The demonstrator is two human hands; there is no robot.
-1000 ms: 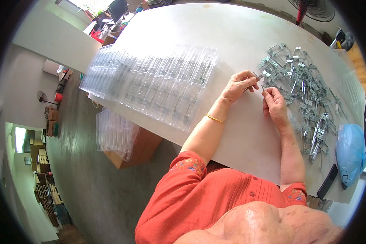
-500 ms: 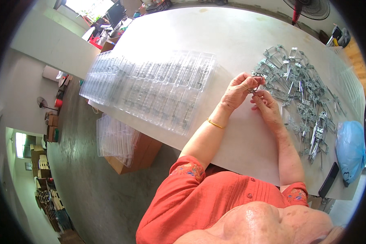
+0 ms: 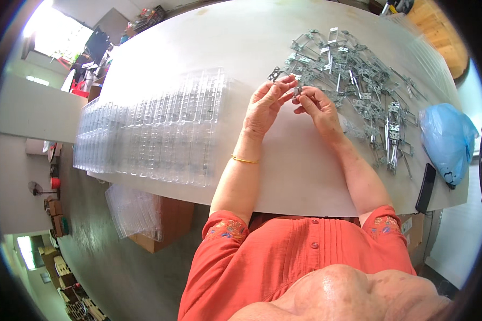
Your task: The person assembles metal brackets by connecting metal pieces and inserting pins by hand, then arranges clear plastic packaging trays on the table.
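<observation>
Both of my hands are raised over the white table point(image 3: 300, 176), close together beside a pile of metal rod-and-plate pieces point(image 3: 359, 80). Between the thumb and fingers of my left hand point(image 3: 262, 109) is a metal bracket piece point(image 3: 275, 74), its dark plate with holes sticking up past the fingertips. My right hand point(image 3: 321, 112) pinches a small grey metal part point(image 3: 296, 92) close to the left fingertips. Whether the two parts are joined cannot be made out, since the fingers cover what lies between them.
Clear plastic compartment trays point(image 3: 155, 128) cover the table's left side. To the right lie a blue plastic bag point(image 3: 449, 139) and a black phone point(image 3: 426, 187). More clear trays point(image 3: 134, 211) rest on a cardboard box point(image 3: 171, 219) beyond the table's edge.
The view has swung, so the table and everything on it sit further left. My hands have opened a small gap, and the bracket's plate now stands out above my left fingers.
</observation>
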